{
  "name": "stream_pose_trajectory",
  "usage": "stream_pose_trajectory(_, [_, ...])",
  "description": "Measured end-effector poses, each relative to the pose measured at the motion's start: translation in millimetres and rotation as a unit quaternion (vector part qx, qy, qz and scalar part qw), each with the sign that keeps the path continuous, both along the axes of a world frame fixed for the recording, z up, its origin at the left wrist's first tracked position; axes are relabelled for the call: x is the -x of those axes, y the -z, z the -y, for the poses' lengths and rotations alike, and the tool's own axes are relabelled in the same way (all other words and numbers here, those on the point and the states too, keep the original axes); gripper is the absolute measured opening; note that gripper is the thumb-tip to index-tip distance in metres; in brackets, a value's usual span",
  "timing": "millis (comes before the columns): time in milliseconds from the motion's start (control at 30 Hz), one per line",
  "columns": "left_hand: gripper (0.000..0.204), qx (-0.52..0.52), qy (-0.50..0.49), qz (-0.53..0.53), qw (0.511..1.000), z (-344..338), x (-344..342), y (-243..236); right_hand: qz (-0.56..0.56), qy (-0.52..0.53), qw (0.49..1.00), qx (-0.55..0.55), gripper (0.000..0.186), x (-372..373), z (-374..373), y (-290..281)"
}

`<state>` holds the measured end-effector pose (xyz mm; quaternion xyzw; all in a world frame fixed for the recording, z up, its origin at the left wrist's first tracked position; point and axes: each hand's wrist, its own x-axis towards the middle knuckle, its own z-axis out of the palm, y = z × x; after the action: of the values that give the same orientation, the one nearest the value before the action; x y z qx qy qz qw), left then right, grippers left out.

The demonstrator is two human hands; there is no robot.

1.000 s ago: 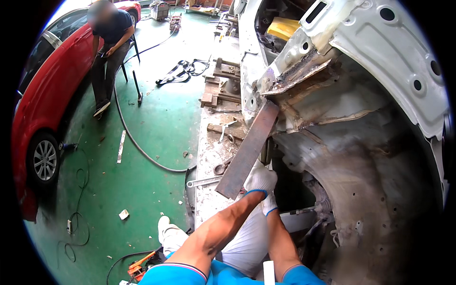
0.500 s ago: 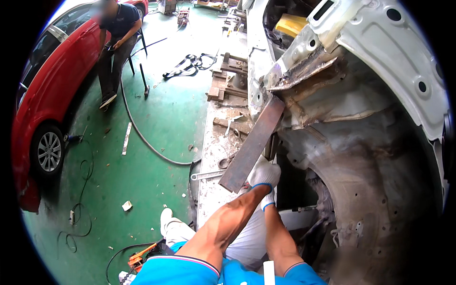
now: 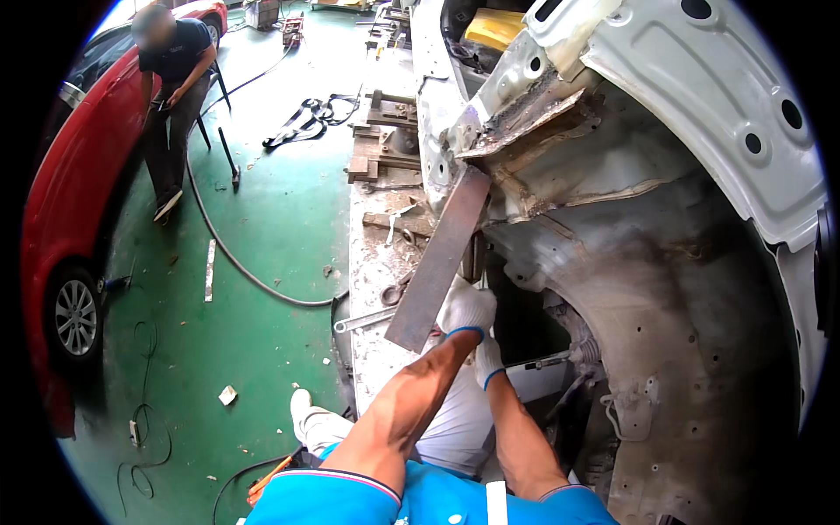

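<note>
A long flat rusty steel plate (image 3: 437,258) leans diagonally over the white-spattered bench (image 3: 372,271) toward a cut, rusty flange (image 3: 525,131) of the white car body. Just right of the plate's lower part, my left hand (image 3: 468,306), in a white blue-cuffed glove, is closed around something I cannot make out. My right hand (image 3: 487,359), gloved alike, is just below and behind it, its fingers hidden. A dark metal piece (image 3: 473,262) stands behind the plate above my hands. A combination wrench (image 3: 363,319) and a ring-shaped metal fitting (image 3: 394,293) lie left of the plate.
A person (image 3: 171,87) leans by a red car (image 3: 83,184) at left. A black hose (image 3: 241,262), cables (image 3: 140,411) and black straps (image 3: 297,122) lie on the green floor (image 3: 262,367). The open wheel arch (image 3: 639,332) fills my right; clamp blocks (image 3: 385,157) sit on the bench.
The view has shifted slightly, so the scene sits a little differently in the frame. My hands and the plate show little movement relative to the car body.
</note>
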<state>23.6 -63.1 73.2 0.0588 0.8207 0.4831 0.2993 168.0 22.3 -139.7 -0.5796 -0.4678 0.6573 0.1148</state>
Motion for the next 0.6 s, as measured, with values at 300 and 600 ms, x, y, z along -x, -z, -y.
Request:
stream_pose_trajectory(300, [0.036, -0.003, 0.027, -0.018, 0.999, 13, 4, -2, 0.079, -0.084, 0.987, -0.109, 0.05, 10, 33, -38])
stream_pose_trajectory(600, [0.038, 0.018, 0.011, -0.017, 1.0, 3, 2, 13, -0.024, -0.098, 0.995, -0.008, 0.052, -7, 29, -57])
